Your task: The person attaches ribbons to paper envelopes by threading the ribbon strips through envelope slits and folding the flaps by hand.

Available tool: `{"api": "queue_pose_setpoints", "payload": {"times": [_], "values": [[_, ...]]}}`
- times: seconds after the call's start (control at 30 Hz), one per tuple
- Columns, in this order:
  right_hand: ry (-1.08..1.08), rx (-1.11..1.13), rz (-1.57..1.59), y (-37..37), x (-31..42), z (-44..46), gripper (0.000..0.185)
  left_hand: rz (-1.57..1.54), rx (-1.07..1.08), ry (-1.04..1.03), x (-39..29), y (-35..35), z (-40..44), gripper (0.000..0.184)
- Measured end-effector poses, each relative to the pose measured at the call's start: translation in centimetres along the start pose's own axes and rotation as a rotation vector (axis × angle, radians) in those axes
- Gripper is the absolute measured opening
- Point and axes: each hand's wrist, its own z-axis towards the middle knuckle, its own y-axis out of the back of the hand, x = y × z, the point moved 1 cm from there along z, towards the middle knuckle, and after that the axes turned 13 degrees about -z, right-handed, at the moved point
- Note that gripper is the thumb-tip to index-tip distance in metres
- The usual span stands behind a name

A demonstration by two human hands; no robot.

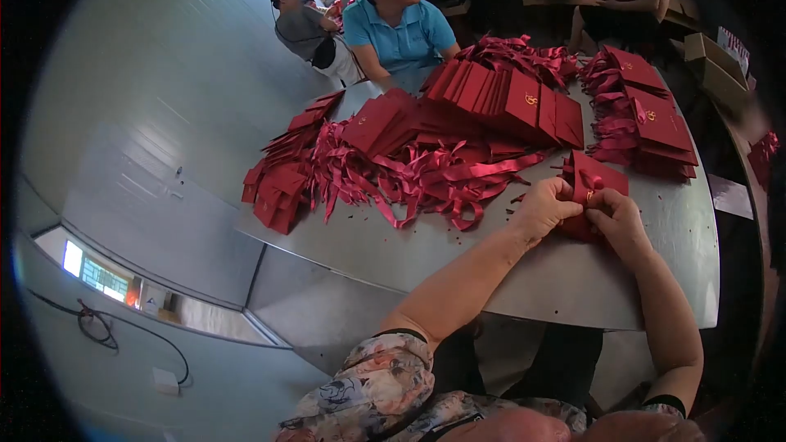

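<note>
A small red paper bag (612, 181) lies on the metal table in front of me, with a red ribbon (587, 180) across its front. My left hand (544, 209) is closed in a pinch at the bag's left side, thumb and fingertips on the ribbon. From the right, my right hand (620, 223) pinches close to it, fingers pressed together over the bag's front. The fingertips hide part of the ribbon, and a bit of gold shows between the hands. Loose red ribbons (434, 172) lie just left of my left hand.
Rows of red bags (491, 96) fill the table's middle, with more bags (282, 192) at the left and a stack (661, 127) at the right. Across the table (565, 286) sits a person in a blue shirt (401, 33). Cardboard boxes (714, 69) stand behind.
</note>
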Motion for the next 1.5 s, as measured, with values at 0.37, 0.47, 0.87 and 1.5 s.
{"api": "queue_pose_setpoints", "payload": {"times": [0.37,0.47,0.87,1.5], "values": [[0.012,-0.033,-0.056,0.1,0.3,-0.2,0.012,0.114,-0.008,-0.126,1.1,0.2,0.9,0.013],[-0.008,-0.028,-0.033,-0.1,0.2,-0.3,0.013,0.132,-0.076,-0.102,0.8,0.0,0.5,0.010],[0.021,-0.026,-0.065,0.1,0.2,-0.4,0.013,0.108,-0.110,-0.081,0.6,-0.4,0.3,0.004],[0.023,-0.017,-0.020,-0.1,0.1,0.1,0.008,-0.053,-0.062,-0.081,1.8,0.5,1.2,0.015]]}}
